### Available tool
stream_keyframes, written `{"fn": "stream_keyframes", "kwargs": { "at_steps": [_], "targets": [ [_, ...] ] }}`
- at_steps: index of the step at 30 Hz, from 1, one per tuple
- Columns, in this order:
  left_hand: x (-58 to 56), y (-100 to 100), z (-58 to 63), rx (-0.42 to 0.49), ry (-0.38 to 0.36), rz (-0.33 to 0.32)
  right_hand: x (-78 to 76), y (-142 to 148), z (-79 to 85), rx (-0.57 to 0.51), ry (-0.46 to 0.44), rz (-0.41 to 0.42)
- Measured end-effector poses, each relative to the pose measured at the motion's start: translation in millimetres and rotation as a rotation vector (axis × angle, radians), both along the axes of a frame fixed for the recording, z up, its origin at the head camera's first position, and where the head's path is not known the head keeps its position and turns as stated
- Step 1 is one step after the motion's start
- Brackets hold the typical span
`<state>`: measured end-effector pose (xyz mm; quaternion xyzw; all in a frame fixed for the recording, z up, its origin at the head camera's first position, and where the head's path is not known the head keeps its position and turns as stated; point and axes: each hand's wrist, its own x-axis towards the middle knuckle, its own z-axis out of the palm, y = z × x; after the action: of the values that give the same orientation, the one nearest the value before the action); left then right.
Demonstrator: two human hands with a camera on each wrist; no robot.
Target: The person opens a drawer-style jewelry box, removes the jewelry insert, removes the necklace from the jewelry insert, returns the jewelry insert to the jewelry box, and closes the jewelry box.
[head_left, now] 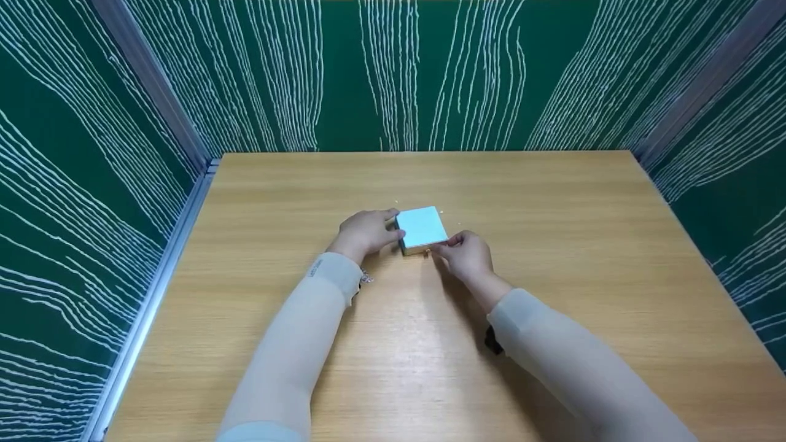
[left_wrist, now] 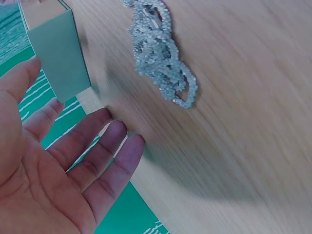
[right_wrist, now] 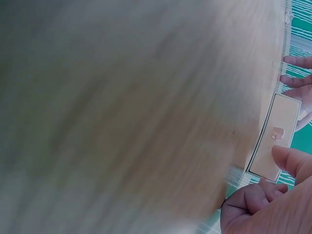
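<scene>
A small flat box (head_left: pixel 421 226) with a pale mint top lies on the wooden table (head_left: pixel 393 344). Its tan front, framed by a mint-green shell (left_wrist: pixel 59 56), carries a small ribbon tab (right_wrist: pixel 278 131). With thumb and index finger, my left hand (head_left: pixel 363 233) holds the box at its left side; the other fingers extend loosely off it. At the front right corner, my right hand (head_left: pixel 470 255) grips the box. Its thumb (right_wrist: pixel 288 158) lies against the tan front close to the tab, while the other fingers curl near the corner.
Green walls (head_left: pixel 344 73) with white wavy lines enclose the table at the back and sides. A metal rail (head_left: pixel 153 288) runs along the left edge. Tiny pale flecks lie around the box. A beaded bracelet (left_wrist: pixel 163 53) hangs from my left wrist, a black band (head_left: pixel 493 341) at my right.
</scene>
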<state>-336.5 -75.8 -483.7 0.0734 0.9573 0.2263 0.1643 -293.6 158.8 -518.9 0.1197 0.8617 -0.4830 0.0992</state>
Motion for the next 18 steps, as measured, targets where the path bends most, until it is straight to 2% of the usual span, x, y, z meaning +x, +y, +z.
{"fn": "stream_keyframes", "kwargs": {
  "at_steps": [8, 10, 11, 15, 17, 18],
  "targets": [
    [-0.6, 0.9, -0.7, 0.014, -0.004, 0.011, 0.0, -0.1, 2.2, 0.013, -0.002, 0.001],
    [-1.1, 0.9, -1.1, -0.001, 0.005, 0.002, 0.1, -1.0, 1.4, 0.027, 0.025, 0.001],
    [-1.2, 0.9, -1.2, -0.006, 0.008, 0.001, -5.1, 2.4, -9.2, 0.02, 0.058, 0.005],
    [-1.6, 0.7, -1.8, -0.025, 0.013, -0.005, -5.4, 1.2, -11.1, 0.056, 0.106, 0.005],
    [-1.0, 0.4, -1.6, -0.02, 0.011, 0.0, -5.9, 0.8, -11.7, 0.049, 0.094, 0.004],
    [-0.6, 0.2, -1.6, -0.018, 0.012, 0.001, -1.3, -3.2, -2.0, 0.067, 0.069, -0.002]
  ]
}}
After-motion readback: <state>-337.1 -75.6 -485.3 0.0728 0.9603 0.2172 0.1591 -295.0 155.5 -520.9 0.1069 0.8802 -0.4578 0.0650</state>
